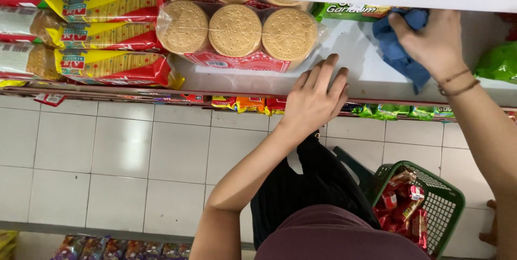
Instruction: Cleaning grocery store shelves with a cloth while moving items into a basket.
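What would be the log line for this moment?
left hand: flat on shelf edge | right hand: pressing blue cloth on shelf | biscuits beside | basket below

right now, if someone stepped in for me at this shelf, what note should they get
Left hand: flat on the shelf edge, holding nothing.
Right hand: pressing a blue cloth on the shelf's bare stretch.
Round biscuit pack sits left of that stretch, yellow-red packs further left.
Green basket with red packets hangs below.
Done: that stretch is unstocked. Left: cannot tell how much is wiped.

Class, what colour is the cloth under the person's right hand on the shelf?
Blue: the cloth under the right hand shows in the head view.
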